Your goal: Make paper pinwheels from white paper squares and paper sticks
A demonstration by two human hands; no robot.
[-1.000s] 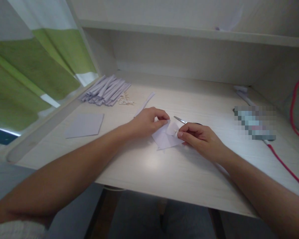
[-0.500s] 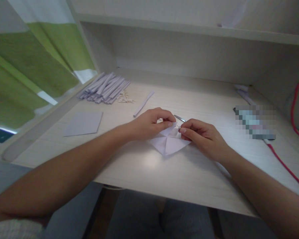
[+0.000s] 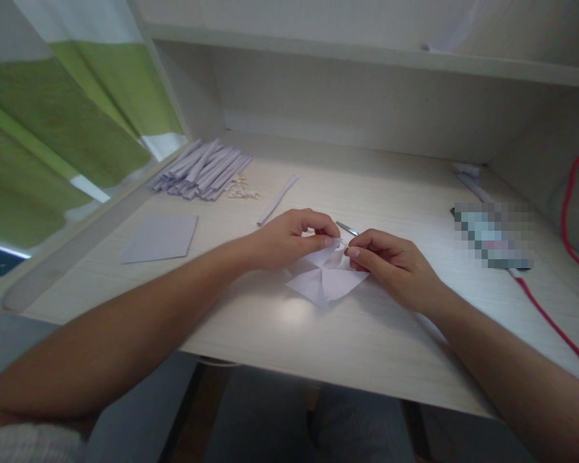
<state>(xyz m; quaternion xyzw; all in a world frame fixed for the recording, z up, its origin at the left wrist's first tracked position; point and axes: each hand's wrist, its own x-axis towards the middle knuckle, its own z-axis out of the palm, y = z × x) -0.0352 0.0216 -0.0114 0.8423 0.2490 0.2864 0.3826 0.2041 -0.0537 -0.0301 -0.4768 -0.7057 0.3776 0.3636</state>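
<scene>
Right now a folded white paper piece point(image 3: 325, 283) lies on the desk point(image 3: 367, 334), its upper corner pinched between the fingers of the left hand point(image 3: 289, 238) and the right hand point(image 3: 390, 263). Just behind them lie small scissors point(image 3: 347, 228); farther left sit a flat paper sheet point(image 3: 159, 239) and a pile of rolled paper strips point(image 3: 202, 170).

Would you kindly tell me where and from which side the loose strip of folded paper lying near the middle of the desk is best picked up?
Pinch the loose strip at its middle, across its narrow width, coming from above. It lies flat on the desk and runs diagonally, with bare desk on both long sides, so fingers fit either side. The left hand is nearest, though it and the right hand now pinch the creased paper.
</scene>
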